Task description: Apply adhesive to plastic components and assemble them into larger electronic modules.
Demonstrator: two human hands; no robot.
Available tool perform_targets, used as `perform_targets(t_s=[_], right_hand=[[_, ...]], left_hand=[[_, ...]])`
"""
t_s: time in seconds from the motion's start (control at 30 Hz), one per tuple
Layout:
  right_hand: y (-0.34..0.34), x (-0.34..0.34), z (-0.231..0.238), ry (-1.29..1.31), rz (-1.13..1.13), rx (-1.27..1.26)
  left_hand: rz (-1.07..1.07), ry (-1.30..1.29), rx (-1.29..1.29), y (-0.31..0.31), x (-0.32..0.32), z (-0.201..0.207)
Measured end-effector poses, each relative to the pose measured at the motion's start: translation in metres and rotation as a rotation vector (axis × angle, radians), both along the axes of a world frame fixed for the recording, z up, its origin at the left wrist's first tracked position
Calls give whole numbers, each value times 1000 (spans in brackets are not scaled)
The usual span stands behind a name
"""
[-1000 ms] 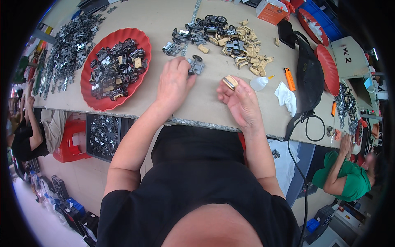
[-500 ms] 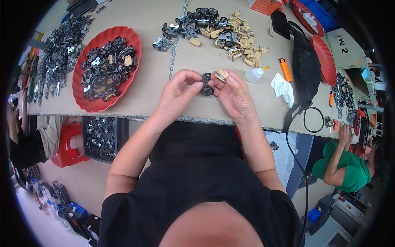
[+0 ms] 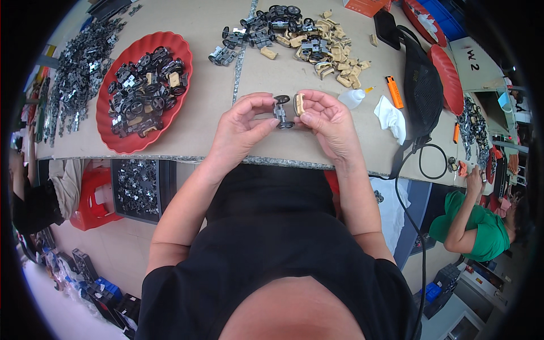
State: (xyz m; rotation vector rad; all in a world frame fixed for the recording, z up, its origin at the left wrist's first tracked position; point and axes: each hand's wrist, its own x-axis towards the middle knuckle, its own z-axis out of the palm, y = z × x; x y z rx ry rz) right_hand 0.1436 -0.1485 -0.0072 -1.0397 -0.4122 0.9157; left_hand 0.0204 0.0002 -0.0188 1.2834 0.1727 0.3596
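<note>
Between thumb and fingers, my left hand [image 3: 249, 122] pinches a small dark wheeled toy chassis [image 3: 282, 112], its black wheels at top and bottom. Close to its right side, my right hand [image 3: 327, 117] grips a small tan plastic piece [image 3: 299, 104], held on edge. A narrow gap shows between the two parts. Beyond my hands lies a pile of dark wheeled chassis [image 3: 279, 24], mixed with a heap of tan pieces [image 3: 340, 56]. To the left, a red scalloped tray [image 3: 106, 129] holds many chassis, some with tan pieces.
Right of my hands are a white dropper bottle [image 3: 352, 99], an orange lighter [image 3: 394, 92], a crumpled white tissue [image 3: 390, 120] and a black bag [image 3: 422, 90] with a cord. Small metallic parts [image 3: 79, 73] are heaped far left. A person in green [image 3: 481, 226] sits at the right.
My hands have turned the parts: the chassis now stands more upright and the tan piece has rotated onto its edge. The two parts are slightly farther apart.
</note>
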Motion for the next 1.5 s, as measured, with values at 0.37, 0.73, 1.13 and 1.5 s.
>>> perform_targets(t_s=[0.37, 0.73, 1.13, 1.5], right_hand=[[-10, 12, 0, -19, 147, -145], [-11, 13, -2, -67, 150, -177], [-12, 9, -7, 34, 116, -83], [-9, 9, -2, 113, 145, -97]], left_hand=[[-113, -2, 54, -2, 0, 8], [-86, 68, -17, -7, -1, 21], [-13, 33, 52, -9, -2, 9], [-23, 62, 5, -12, -4, 12]])
